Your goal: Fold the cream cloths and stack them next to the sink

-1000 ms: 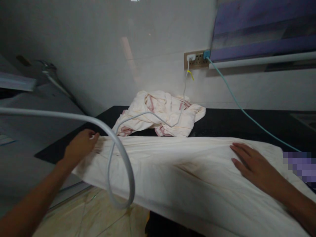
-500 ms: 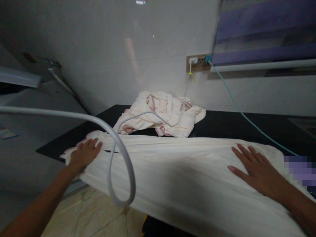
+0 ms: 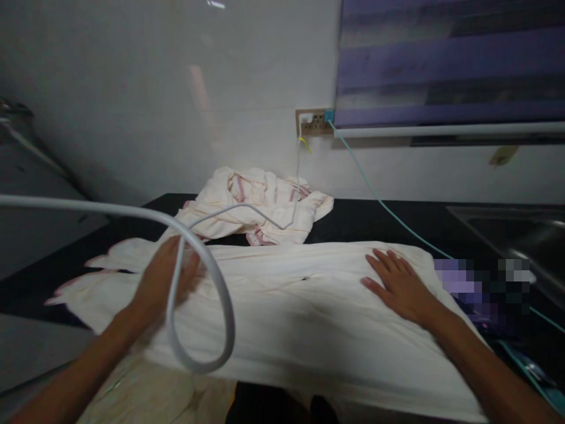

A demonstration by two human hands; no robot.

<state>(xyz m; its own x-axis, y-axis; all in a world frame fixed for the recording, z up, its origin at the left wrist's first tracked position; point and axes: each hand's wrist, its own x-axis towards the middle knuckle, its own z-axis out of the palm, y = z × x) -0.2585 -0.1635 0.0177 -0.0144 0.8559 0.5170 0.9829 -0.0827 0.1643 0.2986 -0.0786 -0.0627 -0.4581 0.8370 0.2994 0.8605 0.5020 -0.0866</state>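
Cloth [image 3: 286,318], cream and creased, lies flat under left hand [image 3: 161,282] and right hand [image 3: 399,285], fingers spread.

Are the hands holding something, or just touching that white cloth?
Nothing is held. The left hand and right hand both lie flat, fingers spread, on the white cloth.

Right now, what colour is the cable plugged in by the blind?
Light teal cable, clearest in the head view.

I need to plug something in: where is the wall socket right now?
In the head view the wall socket sits on the white wall, upper centre, left of the purple blind, above the crumpled striped cloth.
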